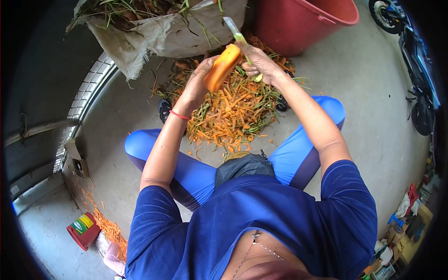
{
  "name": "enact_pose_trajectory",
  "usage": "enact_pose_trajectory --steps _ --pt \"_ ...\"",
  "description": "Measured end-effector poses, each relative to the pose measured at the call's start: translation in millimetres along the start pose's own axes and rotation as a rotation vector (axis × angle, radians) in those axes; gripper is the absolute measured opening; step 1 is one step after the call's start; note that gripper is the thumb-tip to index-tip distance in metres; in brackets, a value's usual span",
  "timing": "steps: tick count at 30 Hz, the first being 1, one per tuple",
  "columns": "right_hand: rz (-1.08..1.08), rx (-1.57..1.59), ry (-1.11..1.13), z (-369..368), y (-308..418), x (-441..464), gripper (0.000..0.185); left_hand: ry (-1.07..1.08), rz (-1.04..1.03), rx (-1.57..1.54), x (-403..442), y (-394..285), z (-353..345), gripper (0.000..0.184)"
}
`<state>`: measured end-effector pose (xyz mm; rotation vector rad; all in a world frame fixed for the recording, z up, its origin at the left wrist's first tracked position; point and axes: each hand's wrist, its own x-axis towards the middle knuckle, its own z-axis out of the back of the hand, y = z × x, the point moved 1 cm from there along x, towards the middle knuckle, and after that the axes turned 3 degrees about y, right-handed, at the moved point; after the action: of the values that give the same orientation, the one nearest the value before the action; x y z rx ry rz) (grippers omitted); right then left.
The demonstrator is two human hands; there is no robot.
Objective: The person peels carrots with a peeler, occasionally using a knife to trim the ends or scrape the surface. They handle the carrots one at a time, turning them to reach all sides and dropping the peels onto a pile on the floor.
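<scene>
concrete floor (368, 93) under heaped peelings (233, 112); my left hand (196, 84) grips the carrot (223, 68), seemingly mostly pared, my right hand (265, 65) wraps the knife (239, 36), and the sack's (196, 37) brownish load looks undone

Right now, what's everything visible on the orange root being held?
The orange root looks like a thick carrot, blunt-ended, smooth, with a brighter yellow-orange side. It slants above the pile of peelings, upper end toward the right hand. The left hand holds it; whether the right touches it is unclear. Its far side is hidden.
</scene>
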<state>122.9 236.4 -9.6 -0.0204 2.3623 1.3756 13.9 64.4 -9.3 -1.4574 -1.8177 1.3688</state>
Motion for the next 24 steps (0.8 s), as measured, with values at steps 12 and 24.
enact_pose_trajectory --steps 12,24 --pt "0.33 -0.094 -0.057 -31.1 41.9 -37.0 0.035 -0.044 -0.343 -0.097 -15.6 -57.5 -38.4 0.062" --pt "0.559 0.634 0.077 48.1 128.6 -5.4 0.057 0.038 -0.319 -0.067 -11.8 -70.0 -23.1 0.055"
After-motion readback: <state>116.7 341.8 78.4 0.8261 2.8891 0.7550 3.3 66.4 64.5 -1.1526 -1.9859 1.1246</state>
